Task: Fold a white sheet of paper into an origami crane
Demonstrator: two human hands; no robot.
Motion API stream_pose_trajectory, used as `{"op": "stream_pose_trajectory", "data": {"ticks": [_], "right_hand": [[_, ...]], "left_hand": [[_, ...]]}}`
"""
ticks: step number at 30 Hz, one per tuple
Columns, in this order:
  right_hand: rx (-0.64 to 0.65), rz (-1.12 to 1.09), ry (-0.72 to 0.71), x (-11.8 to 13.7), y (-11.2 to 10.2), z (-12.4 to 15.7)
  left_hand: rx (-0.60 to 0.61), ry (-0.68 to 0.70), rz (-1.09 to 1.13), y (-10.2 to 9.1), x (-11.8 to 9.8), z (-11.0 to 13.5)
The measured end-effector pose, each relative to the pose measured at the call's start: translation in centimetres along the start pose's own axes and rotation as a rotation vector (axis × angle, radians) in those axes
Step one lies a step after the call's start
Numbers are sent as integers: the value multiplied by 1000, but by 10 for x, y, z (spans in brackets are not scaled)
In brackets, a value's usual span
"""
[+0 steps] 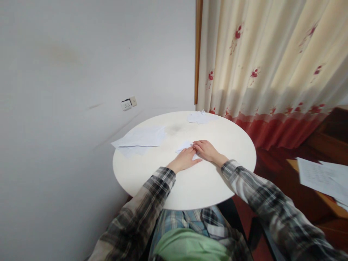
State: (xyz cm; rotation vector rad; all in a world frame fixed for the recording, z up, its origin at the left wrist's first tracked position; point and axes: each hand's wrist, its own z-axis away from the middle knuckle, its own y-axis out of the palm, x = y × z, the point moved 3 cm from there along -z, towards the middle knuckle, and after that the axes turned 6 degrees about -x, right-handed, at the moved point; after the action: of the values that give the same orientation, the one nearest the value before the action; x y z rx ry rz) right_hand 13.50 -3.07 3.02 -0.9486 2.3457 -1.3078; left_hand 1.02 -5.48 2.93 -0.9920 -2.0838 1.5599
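Note:
A small folded white paper lies near the middle of the round white table. My left hand rests flat on it, fingers stretched out over the paper. My right hand lies beside it, its fingers also flat and pressing on the paper's right part. Both hands touch the paper; most of it is hidden beneath them. Both of my arms wear plaid sleeves.
A loose pile of white sheets overhangs the table's left edge. A crumpled white paper lies at the far edge. A grey wall with a socket is on the left, a flowered curtain behind, more sheets on a wooden surface at right.

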Motion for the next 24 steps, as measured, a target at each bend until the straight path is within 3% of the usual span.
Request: {"op": "stream_pose_trajectory", "data": {"ticks": [10, 20, 24], "right_hand": [[150, 46, 101, -2, 5, 4], [286, -47, 162, -6, 13, 6], [320, -51, 168, -7, 13, 7]], "left_hand": [[25, -8, 1, 0, -1, 1], [184, -24, 82, 6, 3, 4], [153, -60, 107, 8, 3, 2]]}}
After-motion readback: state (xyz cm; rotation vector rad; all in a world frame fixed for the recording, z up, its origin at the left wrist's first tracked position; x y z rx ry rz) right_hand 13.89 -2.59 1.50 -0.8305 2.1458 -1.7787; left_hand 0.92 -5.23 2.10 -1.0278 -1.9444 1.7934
